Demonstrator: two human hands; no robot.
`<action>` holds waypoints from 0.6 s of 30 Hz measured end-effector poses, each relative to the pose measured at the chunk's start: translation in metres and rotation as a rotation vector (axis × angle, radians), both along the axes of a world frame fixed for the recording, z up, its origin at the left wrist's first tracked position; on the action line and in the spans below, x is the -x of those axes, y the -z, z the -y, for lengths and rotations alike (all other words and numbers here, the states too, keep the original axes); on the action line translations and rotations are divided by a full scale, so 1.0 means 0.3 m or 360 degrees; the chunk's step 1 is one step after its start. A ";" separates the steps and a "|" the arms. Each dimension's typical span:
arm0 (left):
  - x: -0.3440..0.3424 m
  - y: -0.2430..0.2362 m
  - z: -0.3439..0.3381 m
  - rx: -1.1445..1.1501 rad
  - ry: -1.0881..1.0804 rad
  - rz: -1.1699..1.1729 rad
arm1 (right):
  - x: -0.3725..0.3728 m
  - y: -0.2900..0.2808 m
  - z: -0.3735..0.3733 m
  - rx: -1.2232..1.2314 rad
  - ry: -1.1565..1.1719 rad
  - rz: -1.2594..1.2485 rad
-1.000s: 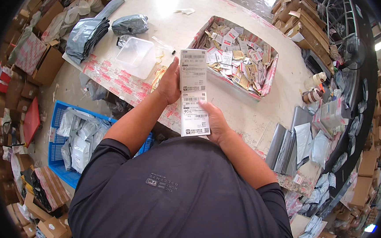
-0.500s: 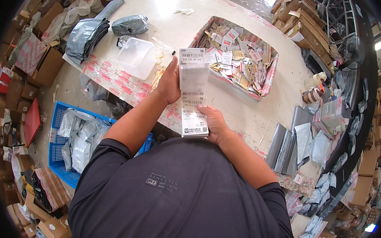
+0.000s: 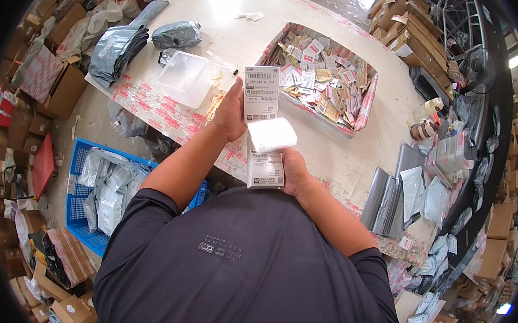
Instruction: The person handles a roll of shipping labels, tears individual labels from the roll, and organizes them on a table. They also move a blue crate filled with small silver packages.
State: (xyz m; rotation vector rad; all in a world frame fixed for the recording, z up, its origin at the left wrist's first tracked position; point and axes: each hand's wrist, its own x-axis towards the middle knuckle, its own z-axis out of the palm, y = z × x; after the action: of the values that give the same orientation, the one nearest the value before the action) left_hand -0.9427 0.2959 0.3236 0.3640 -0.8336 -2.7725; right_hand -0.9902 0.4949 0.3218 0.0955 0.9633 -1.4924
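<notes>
My left hand (image 3: 231, 114) is closed along the left edge of an upper batch of printed shipping labels (image 3: 261, 92), with the thumb laid along the side. Close to my belly, my right hand (image 3: 295, 170) grips a lower stack of shipping labels (image 3: 265, 173) by its right side. Between the two, a blank white slip (image 3: 273, 133), slightly blurred, is folded over with its unprinted side up. It touches or nearly touches my right fingers. Most fingers of both hands are hidden beneath the paper.
An open box of small tags and cards (image 3: 325, 73) stands right of centre. A clear plastic tub (image 3: 184, 78) and grey poly-wrapped parcels (image 3: 119, 50) lie at left. A blue crate (image 3: 78, 209) holds bagged parcels below. Grey rolls (image 3: 376, 200) lie at the right edge.
A long label strip spanned both hands before. Now a white slip is turned over in the middle, and a different printed label shows on top in my left hand. Both hands have barely moved.
</notes>
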 end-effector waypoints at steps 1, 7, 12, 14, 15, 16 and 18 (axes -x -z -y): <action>-0.004 0.009 0.005 0.0004 0.0021 -0.0027 | -0.005 -0.018 -0.009 0.0231 0.0010 0.0034; -0.010 0.009 -0.006 0.0049 -0.0010 0.0020 | -0.020 -0.042 0.004 0.0195 0.0062 -0.0091; -0.010 0.006 0.002 0.0013 -0.0064 0.0011 | -0.016 -0.006 -0.004 0.0093 0.0049 0.0018; -0.016 0.008 0.001 -0.0018 -0.0014 0.0018 | -0.008 -0.048 -0.016 0.0281 0.0060 0.0218; -0.016 0.005 -0.003 0.0020 -0.0003 0.0027 | -0.023 -0.108 -0.010 0.0254 0.0109 0.0228; -0.016 0.004 -0.006 0.0057 0.0008 0.0036 | -0.017 -0.101 -0.009 0.0314 0.0083 0.0254; -0.010 0.022 -0.002 0.0075 0.0003 0.0010 | -0.006 -0.085 -0.011 0.0435 0.0031 0.0308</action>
State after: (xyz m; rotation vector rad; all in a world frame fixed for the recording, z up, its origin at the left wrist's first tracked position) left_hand -0.9397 0.2965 0.3169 0.3639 -0.8999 -2.7492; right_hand -0.9884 0.4981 0.3473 0.0504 0.5996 -1.5875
